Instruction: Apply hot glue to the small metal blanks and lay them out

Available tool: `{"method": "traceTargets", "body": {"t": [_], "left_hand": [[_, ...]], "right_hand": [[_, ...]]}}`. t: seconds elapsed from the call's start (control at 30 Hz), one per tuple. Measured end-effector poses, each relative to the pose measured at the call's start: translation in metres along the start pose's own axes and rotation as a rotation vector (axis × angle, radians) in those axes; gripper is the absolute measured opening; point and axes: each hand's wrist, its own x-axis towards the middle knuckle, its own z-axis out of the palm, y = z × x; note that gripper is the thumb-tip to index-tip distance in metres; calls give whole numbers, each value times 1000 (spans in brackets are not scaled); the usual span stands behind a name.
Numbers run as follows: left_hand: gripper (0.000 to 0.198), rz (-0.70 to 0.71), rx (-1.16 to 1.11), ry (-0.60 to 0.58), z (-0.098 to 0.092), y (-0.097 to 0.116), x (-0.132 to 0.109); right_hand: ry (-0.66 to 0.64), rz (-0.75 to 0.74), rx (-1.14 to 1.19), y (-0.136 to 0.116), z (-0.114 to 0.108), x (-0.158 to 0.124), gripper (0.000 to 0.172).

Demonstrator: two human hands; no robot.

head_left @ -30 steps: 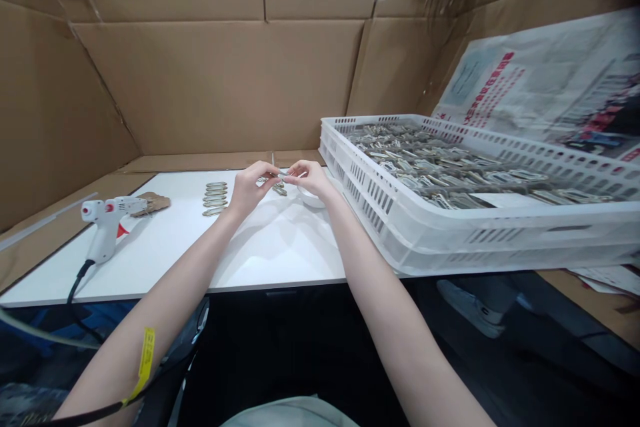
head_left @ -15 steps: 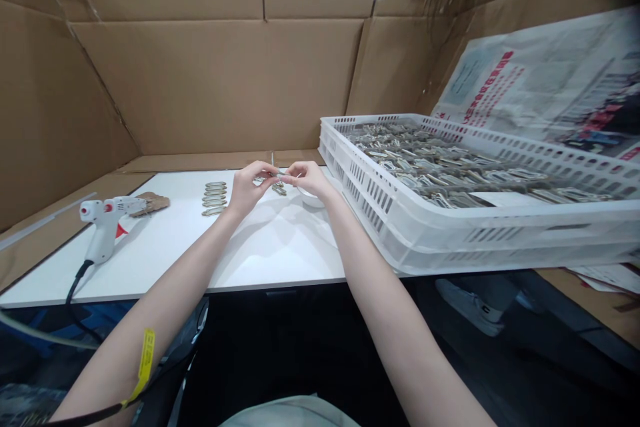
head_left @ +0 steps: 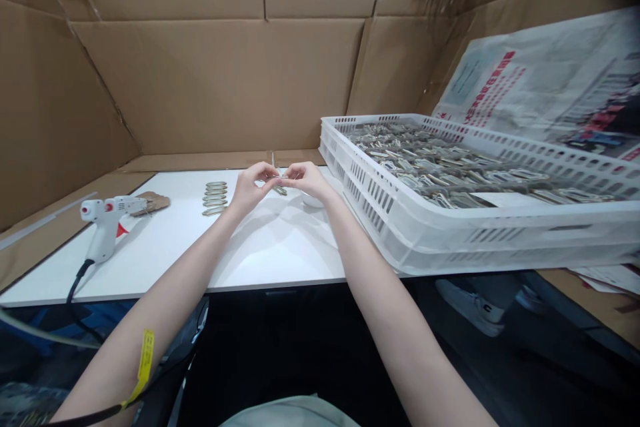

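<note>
My left hand (head_left: 250,188) and my right hand (head_left: 307,180) meet over the far middle of the white table. Their fingertips pinch a thin, small metal clip (head_left: 282,177) between them, seen nearly edge-on and mostly covered by the fingers. Beneath the hands lie other clips (head_left: 280,191), partly hidden. To the left of my left hand, several slim oval metal clips (head_left: 215,199) lie in a neat column. A white bowl (head_left: 313,201) is half hidden behind my right wrist.
A white hot glue gun (head_left: 103,227) stands at the left, its nozzle over a brown cardboard scrap (head_left: 155,202). At the right, a white plastic crate (head_left: 425,233) holds many clips in rows. Cardboard walls (head_left: 215,80) enclose the table. A person's shoe (head_left: 470,307) shows below.
The held piece has turned and now shows as a thinner line between the fingertips. Both hands have shifted only slightly, with the fingertips closer together.
</note>
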Motion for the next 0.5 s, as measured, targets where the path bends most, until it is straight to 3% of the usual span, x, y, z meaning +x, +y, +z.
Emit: {"method": "traceTargets", "body": {"t": [0.2,0.5], "left_hand": [[16,-23,74,5,-5,-11,4],[5,-195,420,92,-48,-55,8]], "right_hand": [[10,-12,-2,1,0,2,27],[325,276,-303,3,-7,4,15]]}}
